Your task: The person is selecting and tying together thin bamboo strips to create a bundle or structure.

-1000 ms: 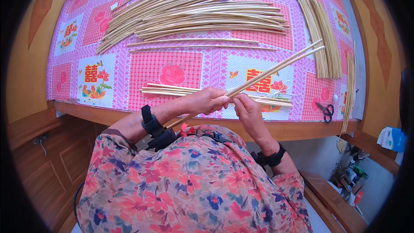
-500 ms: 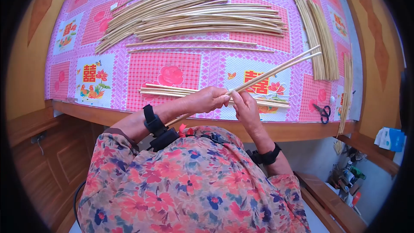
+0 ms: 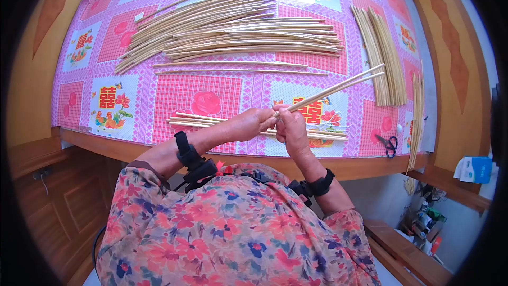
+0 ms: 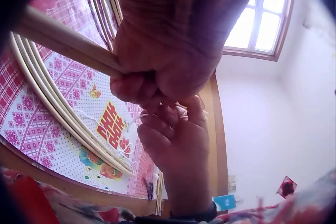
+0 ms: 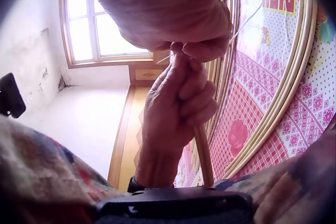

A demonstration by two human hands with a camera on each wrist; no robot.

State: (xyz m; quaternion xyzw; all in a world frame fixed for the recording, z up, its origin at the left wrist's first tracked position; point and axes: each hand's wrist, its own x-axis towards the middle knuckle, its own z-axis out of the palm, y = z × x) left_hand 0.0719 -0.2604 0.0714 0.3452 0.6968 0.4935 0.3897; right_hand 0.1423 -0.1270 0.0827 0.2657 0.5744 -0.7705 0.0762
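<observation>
My left hand (image 3: pixel 258 124) grips a few pale, slender wooden sticks (image 3: pixel 338 87) held together, their far ends fanning slightly apart toward the upper right. In the left wrist view these sticks (image 4: pixel 65 41) run into the curled fingers. Right against it, my right hand (image 3: pixel 292 131) has its thumb and fingers curled at the sticks. It pinches a thin white string (image 5: pixel 253 16), which trails off toward the table in the right wrist view; a short end sticks out by the fingertips. How the string lies round the sticks is hidden by the fingers.
Several sticks (image 3: pixel 193 121) lie along the table's near edge, under the hands. Behind is a large pile of sticks (image 3: pixel 248 37), with two loose ones (image 3: pixel 227 65) before it. Stick bundles (image 3: pixel 389 63) and dark-handled scissors (image 3: pixel 390 145) lie at the right on the patterned tablecloth (image 3: pixel 129 69).
The right hand has turned and closed in on the left hand, its fingers now curled over the sticks. The head view has shifted a little. The left hand keeps its grip.
</observation>
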